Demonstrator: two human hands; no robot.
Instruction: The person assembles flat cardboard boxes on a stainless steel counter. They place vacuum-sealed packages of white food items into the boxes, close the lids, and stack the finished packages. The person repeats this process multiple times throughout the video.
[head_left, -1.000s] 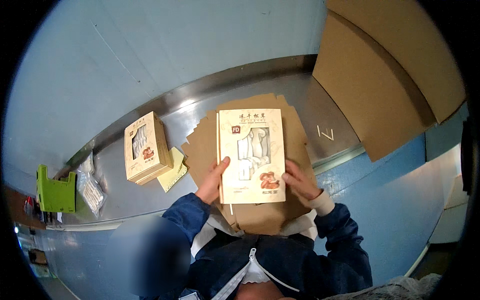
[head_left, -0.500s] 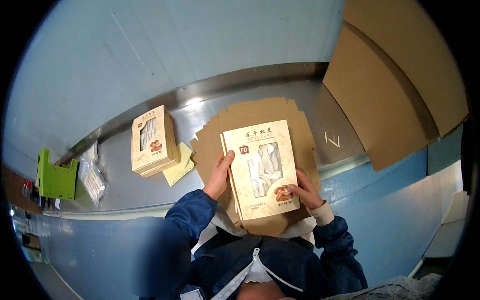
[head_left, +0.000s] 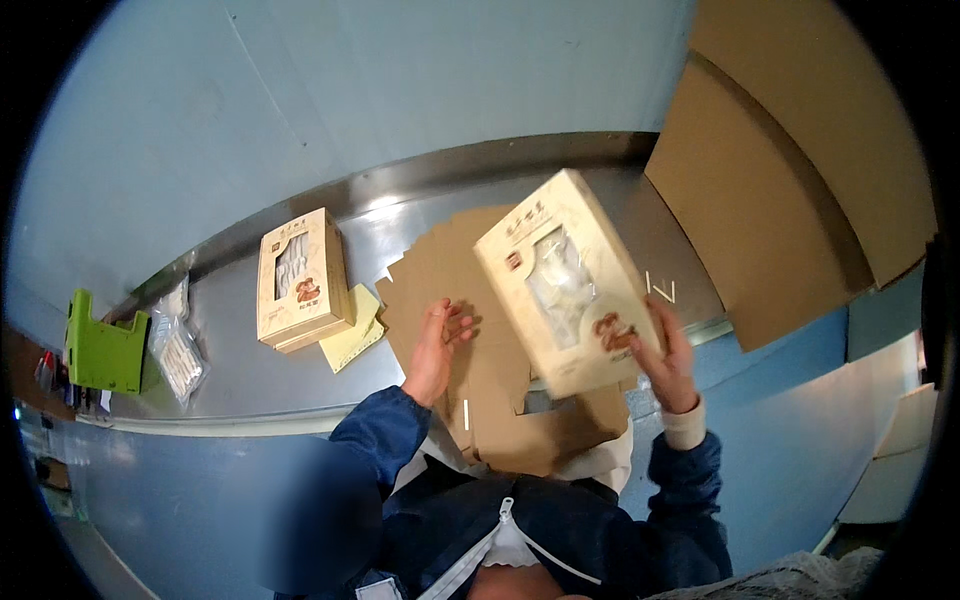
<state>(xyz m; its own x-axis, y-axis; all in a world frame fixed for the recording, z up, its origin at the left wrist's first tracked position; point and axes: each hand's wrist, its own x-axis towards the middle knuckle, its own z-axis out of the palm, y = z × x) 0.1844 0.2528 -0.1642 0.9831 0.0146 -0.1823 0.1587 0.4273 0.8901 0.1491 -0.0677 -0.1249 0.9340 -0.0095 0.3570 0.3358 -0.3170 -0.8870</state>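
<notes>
Ahead of you, a pale blue wall (head_left: 400, 80) rises behind a grey metal surface (head_left: 225, 345), whose raised back edge runs along the wall's foot. To your right, large brown boards (head_left: 760, 200) of cardboard lean up at the far end. Flat brown cardboard (head_left: 425, 270) with notched edges lies directly before you, reaching past the near edge of the surface toward your lap. On your left stands a small stack of cream boxes (head_left: 315, 295), each box on top of another, the uppermost with a clear window in its face.

You have a matching cream box (head_left: 560, 280) raised over the cardboard, slanted so its top end points up and to your left, and its right side shows. Farther left on the surface sits a green stand (head_left: 105, 355), with a clear packet (head_left: 180, 355) of pale pieces near it.

Your right grip (head_left: 670, 355) is clamped on the lower right side of the raised box, thumb over its front. Your left grip (head_left: 433, 350) is apart from the box, fingers loosely curled with nothing between them, above the cardboard. Yellow paper (head_left: 350, 345) pokes out beside the stack. Smallest are the thin pale strips (head_left: 672, 292) just past your right grip.
</notes>
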